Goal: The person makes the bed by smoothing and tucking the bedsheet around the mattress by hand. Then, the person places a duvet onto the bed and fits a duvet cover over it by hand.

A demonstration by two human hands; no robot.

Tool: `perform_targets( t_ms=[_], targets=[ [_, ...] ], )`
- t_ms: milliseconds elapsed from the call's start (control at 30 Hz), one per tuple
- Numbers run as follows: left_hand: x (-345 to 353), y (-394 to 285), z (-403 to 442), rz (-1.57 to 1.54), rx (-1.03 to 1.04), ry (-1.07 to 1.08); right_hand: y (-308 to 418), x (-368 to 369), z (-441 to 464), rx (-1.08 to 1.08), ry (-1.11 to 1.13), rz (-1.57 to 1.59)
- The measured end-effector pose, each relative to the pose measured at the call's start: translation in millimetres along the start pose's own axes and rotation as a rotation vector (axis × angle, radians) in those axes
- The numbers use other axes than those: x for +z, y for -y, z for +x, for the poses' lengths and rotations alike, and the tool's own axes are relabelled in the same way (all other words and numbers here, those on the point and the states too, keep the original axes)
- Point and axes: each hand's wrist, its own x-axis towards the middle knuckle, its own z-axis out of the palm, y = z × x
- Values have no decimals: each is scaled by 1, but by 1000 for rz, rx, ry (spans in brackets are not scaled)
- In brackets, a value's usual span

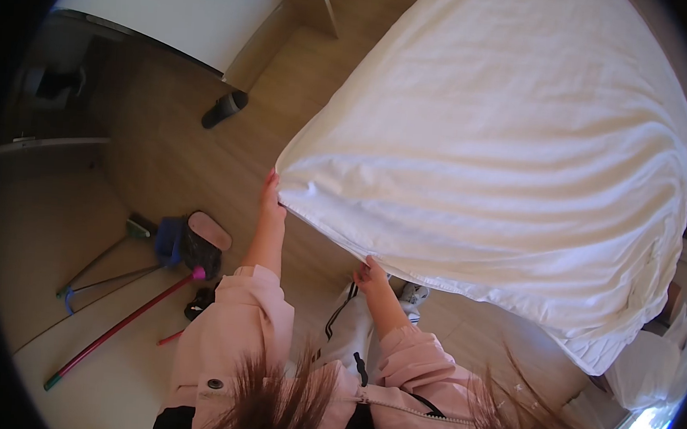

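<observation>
A large white bed sheet spreads over the bed, smooth toward the far end and wrinkled on the near right side. My left hand grips the sheet at its near left corner, fingers partly hidden by the cloth. Along the near edge, to the right of that corner, my right hand pinches the hem. Between both hands the edge is drawn fairly straight, lifted over the floor. The bed beneath is covered and cannot be seen.
A dark slipper lies on the wooden floor beyond my left hand. At left are a red-handled stick, a blue dustpan-like item and a pink-soled shoe. A white-topped furniture piece stands upper left; clear plastic bags sit lower right.
</observation>
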Motion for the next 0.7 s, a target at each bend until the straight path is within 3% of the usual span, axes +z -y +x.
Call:
perform_targets(
  t_ms=[67,100,167,233,267,333,467,533,600,633,700],
  targets=[
    [-1,1,1,14,19,-11,4,-6,11,-35,158,74],
    [-5,-2,0,114,20,35,7,-9,17,-34,161,73],
    [-11,-4,10,216,23,82,25,-15,18,-284,163,271],
    [-21,-4,22,550,133,127,43,-29,4,-314,123,293],
    [-28,1,32,553,134,134,52,-37,0,-347,85,313],
    [-27,8,39,978,353,160,67,-49,-3,-381,45,313],
    [29,32,-1,1321,540,-23,85,-67,-17,-431,11,386],
    [82,31,-69,1472,955,-271,90,-65,-28,-443,-12,424],
    [109,35,-105,1556,1192,61,96,-61,-37,-453,-39,455],
    [118,42,-115,1556,1196,73,103,-58,-39,-457,-83,525],
    [129,51,-133,1671,1252,572,110,-60,-43,-461,-134,608]
  ],
)
